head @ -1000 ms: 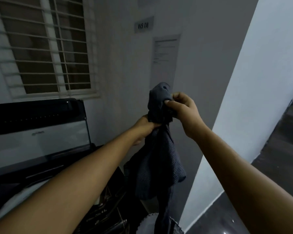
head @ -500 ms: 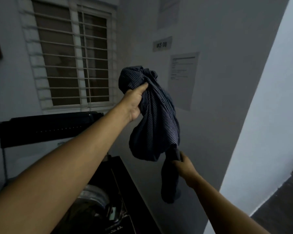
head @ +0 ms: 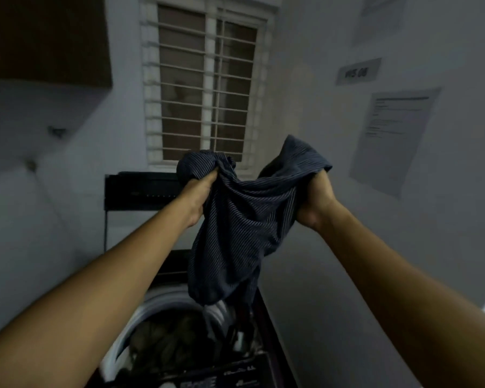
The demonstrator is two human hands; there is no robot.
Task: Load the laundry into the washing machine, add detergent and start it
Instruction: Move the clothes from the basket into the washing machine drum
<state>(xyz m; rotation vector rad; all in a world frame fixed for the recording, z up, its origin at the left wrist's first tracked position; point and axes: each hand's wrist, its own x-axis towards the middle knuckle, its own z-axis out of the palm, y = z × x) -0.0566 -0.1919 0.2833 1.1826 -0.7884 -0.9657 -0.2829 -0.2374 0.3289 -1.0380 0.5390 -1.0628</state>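
Above the open drum: striped garment held up between two hands

Dark pin-striped garment (head: 235, 236) hangs in the air over the washing machine (head: 163, 300) opening, not yet inside. Left hand (head: 199, 200) grips one bunched top edge, fingers curled into the cloth. Right hand (head: 315, 203) grips another bunched part, well apart from the left. The fabric sags between them and its longer part trails down toward the drum.

Judgement: the two-handed spread looks like shaking out or untangling the piece so it goes in loose rather than balled (could equally be a quick look over the cloth; cannot tell). Held over the opening like this, the garment should land in the tub on release alone.

Drum holds other laundry (head: 165, 348), dark and olive-toned, heaped below the pale rim. Raised lid (head: 140, 189) stands behind the hands, in front of the barred window (head: 207, 88). Printed panel (head: 230, 373) runs along the machine's near edge.

Hard to make out:
- Fingertips of both hands are buried in cloth, so the exact grip is unseen.
- Garment type is undetermined; no collar or sleeve reads clearly.
- Lower tip of the garment merges with the dark right side of the machine, so contact with the rim cannot be told.
- Panel lettering is illegible. Wall notice (head: 395, 141) and small sign (head: 357, 71) are blurred.
- No detergent container is in view.
- Light is dim, the edges are smeared, and both forearms are cut off at the frame's lower corners.
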